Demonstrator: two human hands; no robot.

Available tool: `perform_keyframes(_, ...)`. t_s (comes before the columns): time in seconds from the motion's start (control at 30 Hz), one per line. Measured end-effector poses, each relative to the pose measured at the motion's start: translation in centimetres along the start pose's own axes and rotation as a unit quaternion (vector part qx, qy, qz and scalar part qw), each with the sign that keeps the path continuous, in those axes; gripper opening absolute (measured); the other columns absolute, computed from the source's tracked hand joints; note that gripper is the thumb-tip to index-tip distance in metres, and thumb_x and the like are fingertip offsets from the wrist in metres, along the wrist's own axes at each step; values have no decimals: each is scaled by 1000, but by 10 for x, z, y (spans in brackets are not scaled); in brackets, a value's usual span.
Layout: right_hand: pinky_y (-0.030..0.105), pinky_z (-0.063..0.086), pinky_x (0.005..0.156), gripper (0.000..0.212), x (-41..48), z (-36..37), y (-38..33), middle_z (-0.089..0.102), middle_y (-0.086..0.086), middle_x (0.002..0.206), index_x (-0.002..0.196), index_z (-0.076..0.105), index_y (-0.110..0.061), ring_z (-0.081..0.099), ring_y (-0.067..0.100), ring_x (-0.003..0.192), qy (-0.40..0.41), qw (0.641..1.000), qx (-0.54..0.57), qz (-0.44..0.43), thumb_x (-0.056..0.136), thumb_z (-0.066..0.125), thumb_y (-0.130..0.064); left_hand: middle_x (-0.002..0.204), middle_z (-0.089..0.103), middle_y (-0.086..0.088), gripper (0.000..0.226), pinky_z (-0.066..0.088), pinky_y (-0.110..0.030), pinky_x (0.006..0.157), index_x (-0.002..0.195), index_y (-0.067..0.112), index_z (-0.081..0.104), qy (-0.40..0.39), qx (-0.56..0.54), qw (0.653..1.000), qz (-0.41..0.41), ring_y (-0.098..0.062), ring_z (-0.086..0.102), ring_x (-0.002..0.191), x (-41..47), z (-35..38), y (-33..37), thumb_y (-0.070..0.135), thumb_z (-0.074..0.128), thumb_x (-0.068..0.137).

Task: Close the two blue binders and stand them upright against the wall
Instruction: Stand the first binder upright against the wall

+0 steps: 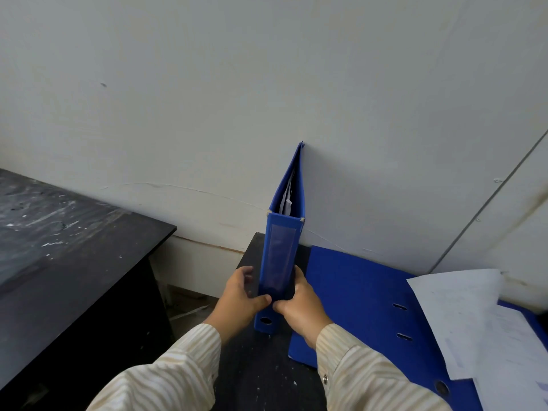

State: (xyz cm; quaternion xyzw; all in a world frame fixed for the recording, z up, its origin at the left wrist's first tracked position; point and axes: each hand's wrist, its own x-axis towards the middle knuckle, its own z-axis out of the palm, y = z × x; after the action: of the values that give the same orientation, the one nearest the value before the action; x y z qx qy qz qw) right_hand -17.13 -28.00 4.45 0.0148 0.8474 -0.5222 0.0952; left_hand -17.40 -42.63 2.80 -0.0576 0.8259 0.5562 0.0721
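Closed binder upright against wall

No text, brand, number or sign can be read anywhere in the frame. The clear label sleeve on the spine of the upright blue binder, at centre, looks blank. The loose white sheets at lower right carry only faint, blurred marks, too indistinct to make out as words or figures.

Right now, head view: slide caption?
Both hands stand one binder upright against wall; second binder lies open.
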Motion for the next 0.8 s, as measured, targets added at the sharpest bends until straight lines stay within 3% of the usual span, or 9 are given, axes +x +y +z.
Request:
perform_keyframes(0.07,26,50,80,72,-1,0,3,51,-1,128,137,34,-34,56,16,107,1,1000,-9,10,78,66,-9,126,49,1,66,50,-24,83,133,21,39,13,21,1000,-15,-14,54,107,-3,4,-5,18,76,78)
perform_keyframes(0.17,28,50,86,85,-1,-1,9,45,1,137,147,20,-33,52,20,115,3,999,-23,30,79,66,-10,97,57,2,34,43,-17,60,98,24,47,33,48,997,-41,-7,55,77,-6,10,-12,22,75,79)
perform_keyframes(0.27,25,45,87,87,-2,-3,14,35,3,146,150,12,-30,47,22,123,4,998,-36,45,83,63,-11,82,58,3,22,42,-19,58,86,24,50,-20,84,994,-61,-8,56,68,-10,15,-17,26,71,82)
perform_keyframes(0.4,23,42,85,82,-4,-7,23,28,3,151,150,13,-28,42,23,129,16,997,-43,58,86,60,-9,91,61,6,12,41,-17,65,89,30,56,-147,125,980,-57,-6,59,81,-19,27,-17,35,66,85)
perform_keyframes(0.5,25,41,90,80,-9,-16,34,26,3,152,150,14,-26,38,23,132,37,996,-53,66,87,60,-11,98,60,9,16,42,-17,68,99,31,57,-204,129,969,-54,-4,59,89,-24,42,-13,36,63,85)
perform_keyframes(0.57,27,40,94,77,-13,-28,46,26,3,152,150,15,-25,37,23,133,52,994,-63,74,87,59,-12,105,60,9,26,43,-17,73,110,30,57,-226,132,964,-53,-4,58,94,-26,58,-8,38,62,86)
perform_keyframes(0.7,23,39,86,74,-22,-61,73,26,4,152,149,19,-23,37,23,132,83,990,-68,95,88,59,-14,111,59,4,37,43,-20,79,122,25,54,-238,142,960,-41,-9,57,97,-28,97,4,37,61,88)
perform_keyframes(0.8,27,40,94,72,-32,-94,96,23,4,154,149,19,-21,35,22,135,105,986,-66,112,88,59,-16,110,58,2,41,42,-21,78,127,22,51,-252,145,956,-38,-11,57,93,-29,134,16,37,59,89)
